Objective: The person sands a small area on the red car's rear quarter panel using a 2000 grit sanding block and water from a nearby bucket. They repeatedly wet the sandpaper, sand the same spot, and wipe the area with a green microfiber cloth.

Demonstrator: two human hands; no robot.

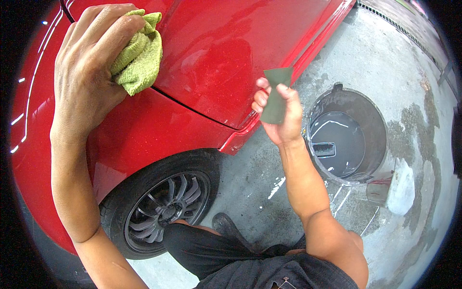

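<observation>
My left hand [89,72] is closed around a crumpled yellow-green cloth [139,65], which it holds up at the red car's body [202,62]. Above the gap at the lower edge of the door, my right hand [286,118] grips a small dark grey-green sheet of sandpaper [275,103]. Thumb and fingers pinch the sheet at its sides, and its upper end sticks out free. The red paint near both hands looks wet and hazy in places. Whether the cloth touches the paint, I cannot tell.
A black bucket [378,120] holds greyish water with a dark rectangular block [324,150] in it. A whitish bottle-like object [402,188] lies beside it on the wet, stained grey floor [260,178]. The car's wheel [168,212] is close to my knee. A drain grate [399,26] runs along the far right.
</observation>
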